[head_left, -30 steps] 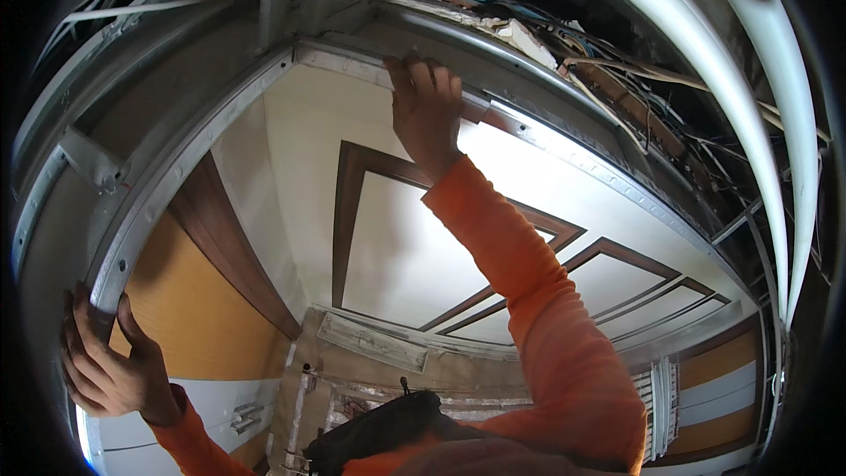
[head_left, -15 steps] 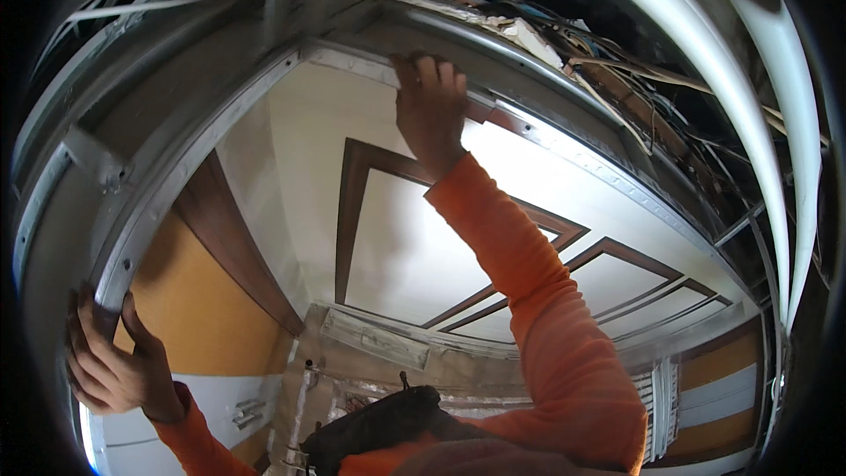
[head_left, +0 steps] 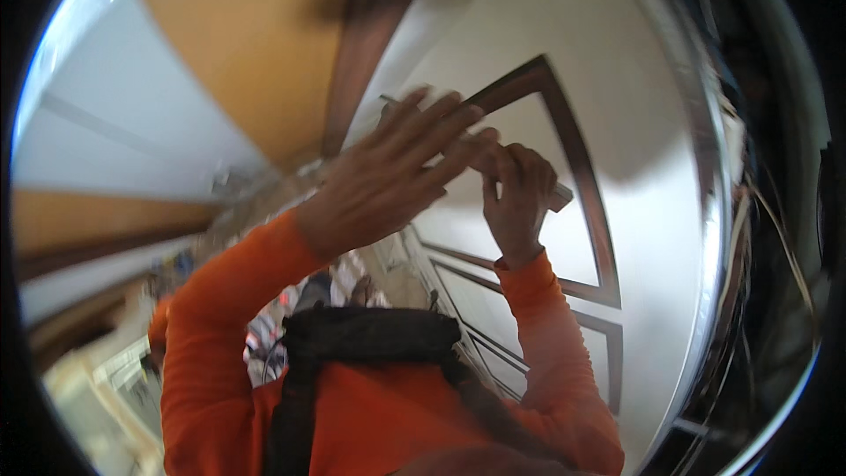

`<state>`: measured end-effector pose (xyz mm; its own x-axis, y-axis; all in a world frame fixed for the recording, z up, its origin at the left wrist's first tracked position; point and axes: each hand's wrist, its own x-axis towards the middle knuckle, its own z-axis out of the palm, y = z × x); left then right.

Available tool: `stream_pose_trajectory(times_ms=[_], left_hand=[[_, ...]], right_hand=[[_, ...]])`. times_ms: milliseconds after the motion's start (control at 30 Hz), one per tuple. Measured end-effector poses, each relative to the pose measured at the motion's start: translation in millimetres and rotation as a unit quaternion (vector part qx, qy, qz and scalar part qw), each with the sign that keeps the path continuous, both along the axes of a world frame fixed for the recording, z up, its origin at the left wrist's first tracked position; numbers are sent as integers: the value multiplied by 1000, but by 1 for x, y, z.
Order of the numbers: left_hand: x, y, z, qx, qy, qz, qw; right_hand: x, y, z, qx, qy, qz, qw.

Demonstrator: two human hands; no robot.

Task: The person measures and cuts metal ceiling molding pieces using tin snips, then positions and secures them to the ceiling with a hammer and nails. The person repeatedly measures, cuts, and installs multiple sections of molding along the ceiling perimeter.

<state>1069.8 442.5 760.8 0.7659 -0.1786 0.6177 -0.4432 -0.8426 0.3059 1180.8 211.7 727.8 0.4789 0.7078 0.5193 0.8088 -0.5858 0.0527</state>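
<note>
My left hand reaches across a short narrow bar, its fingers stretched out and slightly spread over the bar's upper part; motion blurs them. My right hand grips the bar lower down, fingers curled round it. The bar slants between both hands, largely covered by them, its two ends showing. Behind them is a white panel with dark brown framed mouldings.
An orange-and-white cupboard with brown edging is on the left. A curved metal channel and loose cables run down the right. A black chest harness crosses my orange top. Small blurred objects lie far below.
Both hands have left the metal frame and come together in front of me around the short bar. The view has swung sharply, bringing my chest and the area below into sight.
</note>
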Motion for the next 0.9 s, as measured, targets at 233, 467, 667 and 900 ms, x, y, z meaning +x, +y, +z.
stream_pose_trajectory(times_ms=[233, 467, 667, 900], left_hand=[[-108, -74, -224, -197, 363, 137, 900], [-369, -134, -332, -277, 605, 420, 617], [-455, -231, -305, -502, 551, 487, 455], [-516, -313, -301, -515, 574, 508, 383]], right_hand=[[-114, 1, -156, -92, 189, 234, 949], [-213, -157, -266, -257, 582, 139, 759], [-214, -231, -322, -431, 668, 0, 606], [-122, -267, -319, -544, 566, -32, 619]])
